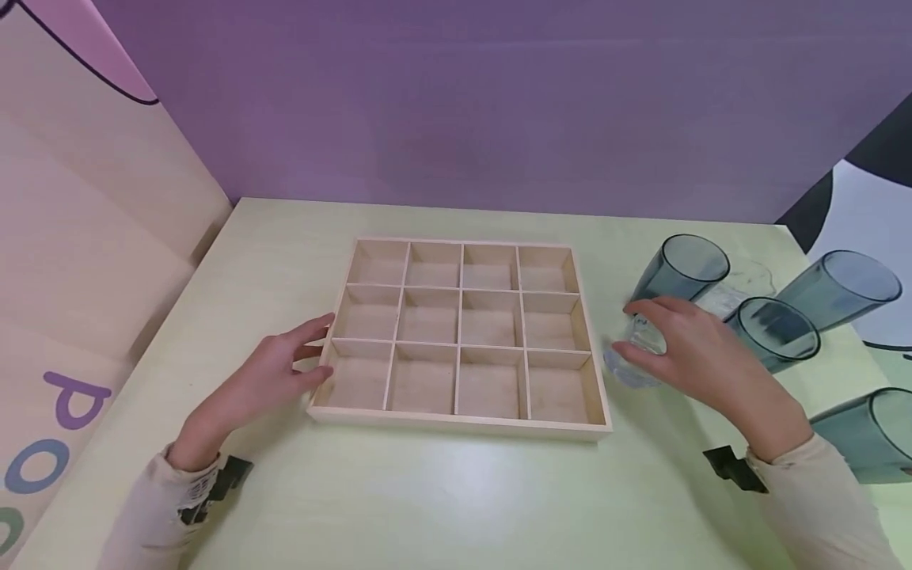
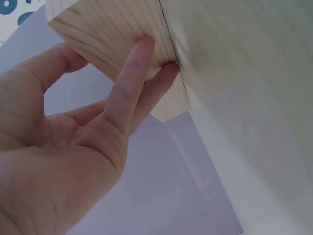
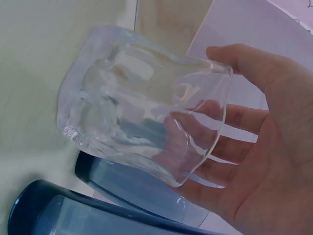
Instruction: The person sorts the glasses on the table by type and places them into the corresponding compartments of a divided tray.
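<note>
A shallow wooden box (image 1: 459, 423) with a grid of compartments lies flat on the table, nothing in its compartments. My left hand (image 1: 264, 372) is at its left side. In the left wrist view, fairly straight fingers (image 2: 128, 81) touch the box's outer wall (image 2: 110, 32). To the right of the box, my right hand (image 1: 701, 352) holds a clear drinking glass (image 1: 630, 368) near its rim. The right wrist view shows the wavy-sided glass (image 3: 137, 93) with the thumb on one side and fingers on the other.
Several tall blue-tinted glasses stand around my right hand: one behind it (image 1: 666, 277), two to its right (image 1: 822, 293) (image 1: 773, 348), and one by the right sleeve (image 1: 848, 439). A purple panel (image 1: 484, 119) borders the table's (image 1: 442, 507) far edge.
</note>
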The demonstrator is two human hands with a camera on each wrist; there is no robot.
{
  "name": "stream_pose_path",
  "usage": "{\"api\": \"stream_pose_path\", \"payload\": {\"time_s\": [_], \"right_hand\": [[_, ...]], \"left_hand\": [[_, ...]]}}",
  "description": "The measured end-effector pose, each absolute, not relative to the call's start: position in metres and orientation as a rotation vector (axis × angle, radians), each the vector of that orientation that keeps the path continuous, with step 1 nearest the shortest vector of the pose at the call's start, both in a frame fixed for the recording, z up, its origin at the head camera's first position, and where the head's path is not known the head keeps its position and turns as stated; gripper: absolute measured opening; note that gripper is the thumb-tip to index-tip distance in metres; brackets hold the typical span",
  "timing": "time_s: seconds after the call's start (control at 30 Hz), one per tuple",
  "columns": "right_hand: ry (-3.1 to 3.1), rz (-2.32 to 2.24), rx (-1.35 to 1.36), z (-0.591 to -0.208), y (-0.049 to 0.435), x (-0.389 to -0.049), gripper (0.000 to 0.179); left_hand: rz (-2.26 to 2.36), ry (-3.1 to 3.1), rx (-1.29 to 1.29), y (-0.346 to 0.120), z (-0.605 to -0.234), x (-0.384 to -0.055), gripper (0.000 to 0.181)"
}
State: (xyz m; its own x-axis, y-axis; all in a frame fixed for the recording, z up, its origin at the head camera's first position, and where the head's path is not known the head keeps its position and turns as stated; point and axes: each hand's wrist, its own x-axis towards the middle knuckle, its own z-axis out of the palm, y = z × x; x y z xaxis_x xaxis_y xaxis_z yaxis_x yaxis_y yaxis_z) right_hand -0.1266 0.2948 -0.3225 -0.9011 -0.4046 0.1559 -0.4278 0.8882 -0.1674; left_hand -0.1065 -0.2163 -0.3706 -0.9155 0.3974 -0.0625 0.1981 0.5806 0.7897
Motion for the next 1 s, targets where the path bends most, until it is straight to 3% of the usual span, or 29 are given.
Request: {"api": "stream_pose_path", "payload": {"time_s": [0.6,1.0], "right_hand": [[-3.207,0.323,0.583,-0.320,0.303,-0.114,0.073],[-3.196,0.338,0.622,-0.316,0.302,-0.121,0.072]], "left_hand": [[1.190,2.640,0.523,-0.208,-0.366,-0.099,0.070],[1.192,2.652,0.527,-0.209,-0.365,-0.102,0.071]]}}
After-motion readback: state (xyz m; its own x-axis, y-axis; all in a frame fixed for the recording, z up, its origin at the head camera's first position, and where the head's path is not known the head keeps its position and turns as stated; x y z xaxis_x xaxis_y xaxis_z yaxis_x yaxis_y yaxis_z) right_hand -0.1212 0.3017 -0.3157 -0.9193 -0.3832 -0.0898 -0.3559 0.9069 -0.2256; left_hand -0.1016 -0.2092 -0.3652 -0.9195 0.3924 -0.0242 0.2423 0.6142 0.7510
